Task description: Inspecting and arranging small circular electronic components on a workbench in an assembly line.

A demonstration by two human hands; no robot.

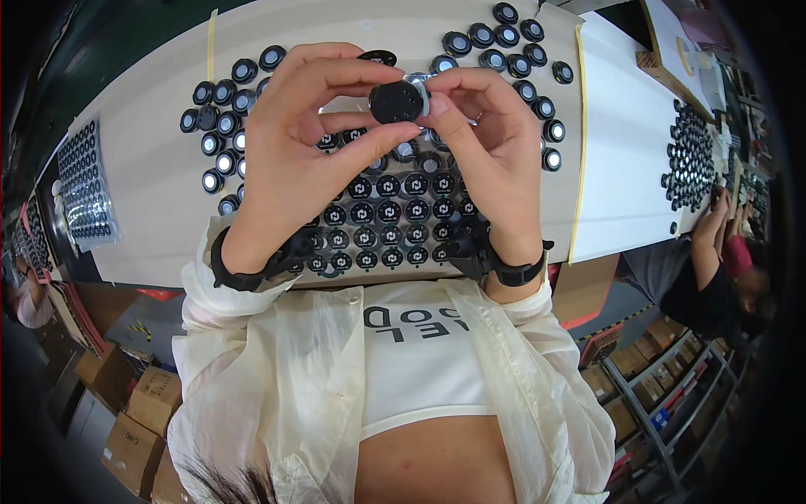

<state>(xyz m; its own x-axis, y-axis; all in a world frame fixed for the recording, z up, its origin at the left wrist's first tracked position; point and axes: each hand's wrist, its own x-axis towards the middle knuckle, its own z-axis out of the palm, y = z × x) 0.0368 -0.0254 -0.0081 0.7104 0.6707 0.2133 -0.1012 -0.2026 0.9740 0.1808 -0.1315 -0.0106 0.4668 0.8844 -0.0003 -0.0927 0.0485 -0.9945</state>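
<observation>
Both my hands are raised over the table and meet at a small black round cap. Its flat black face is turned toward me, and a pale grey rim shows along its right side. My left hand is closed on it, thumb below and fingers above. From the other side, my right hand pinches its grey edge between thumb and fingertips. Another black disc shows just beyond my left fingertips; I cannot tell whether they touch it. Beneath my hands lie rows of black round parts with white marks, partly hidden by my wrists.
Loose black round parts with pale centres lie on the left of the beige table, more at the far right. A filled clear tray lies at far left. Beyond a yellow tape strip, another person is beside a white surface.
</observation>
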